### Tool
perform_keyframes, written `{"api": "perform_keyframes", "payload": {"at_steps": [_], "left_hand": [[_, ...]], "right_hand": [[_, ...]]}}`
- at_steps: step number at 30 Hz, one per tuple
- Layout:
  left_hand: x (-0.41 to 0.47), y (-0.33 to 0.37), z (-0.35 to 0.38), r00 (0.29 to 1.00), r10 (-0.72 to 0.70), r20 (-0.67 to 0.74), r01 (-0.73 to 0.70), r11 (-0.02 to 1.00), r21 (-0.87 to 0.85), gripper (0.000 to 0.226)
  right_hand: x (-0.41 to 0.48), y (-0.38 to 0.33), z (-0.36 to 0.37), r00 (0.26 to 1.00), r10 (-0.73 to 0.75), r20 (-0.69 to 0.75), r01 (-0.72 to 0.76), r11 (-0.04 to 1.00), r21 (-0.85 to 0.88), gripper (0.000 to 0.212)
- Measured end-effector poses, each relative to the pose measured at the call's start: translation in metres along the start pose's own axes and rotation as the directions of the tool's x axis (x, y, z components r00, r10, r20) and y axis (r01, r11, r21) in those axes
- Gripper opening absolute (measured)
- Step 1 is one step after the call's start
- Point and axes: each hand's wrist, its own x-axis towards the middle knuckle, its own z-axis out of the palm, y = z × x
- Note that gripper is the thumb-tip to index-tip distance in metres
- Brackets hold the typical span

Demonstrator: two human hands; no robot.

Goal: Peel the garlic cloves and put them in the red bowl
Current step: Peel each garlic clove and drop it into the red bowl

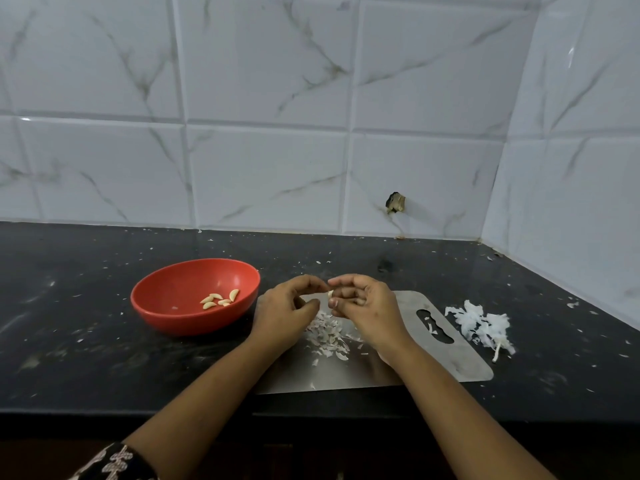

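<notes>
Nearest to the camera, a patterned sleeve (114, 462) shows at the left forearm, and both bare forearms reach over the front edge of the black, speckled surface (86, 358). On it lies a flat steel cutting board (450, 362), dull grey, with rounded corners and a slot for a handle. A loose heap of thin, pale peel flakes (329, 336) rests on the board, under the hands.

Above this heap the left hand (284, 313) and the right hand (367, 310) meet. The fingers (311, 282) of both are curled, and their tips pinch one small garlic clove (330, 293) between them. Only a pale bit of it shows, so I cannot tell how much skin is left on it.

I judge the peeling step is in hand. The next move calls for a fine pull with the nails, then a short carry to the left.

There stands the red bowl (166, 306), smooth and round, with a few peeled cloves (218, 300), cream and curved, inside. To the right of the board lies a pile of white papery skins (481, 323). Behind is a glossy marbled tile wall (263, 168).
</notes>
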Motion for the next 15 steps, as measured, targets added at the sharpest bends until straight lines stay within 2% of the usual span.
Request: {"api": "perform_keyframes", "payload": {"at_steps": [3,8,15], "left_hand": [[0.0001,0.0016,0.0006,0.998,0.068,0.012,-0.068,0.998,0.007,0.02],[0.0003,0.0035,-0.0011,0.996,0.08,-0.039,-0.08,0.997,-0.001,0.024],[0.0006,0.0035,0.0001,0.996,0.086,-0.001,-0.086,0.996,0.012,0.025]], "right_hand": [[0.0,0.0007,-0.0009,1.0,0.004,0.019,-0.004,1.0,0.006,0.02],[-0.0009,0.0023,0.0004,0.999,-0.002,0.048,0.004,0.999,-0.05,0.016],[-0.0002,0.0033,0.0013,0.997,-0.049,0.053,0.055,0.993,-0.109,0.025]]}}
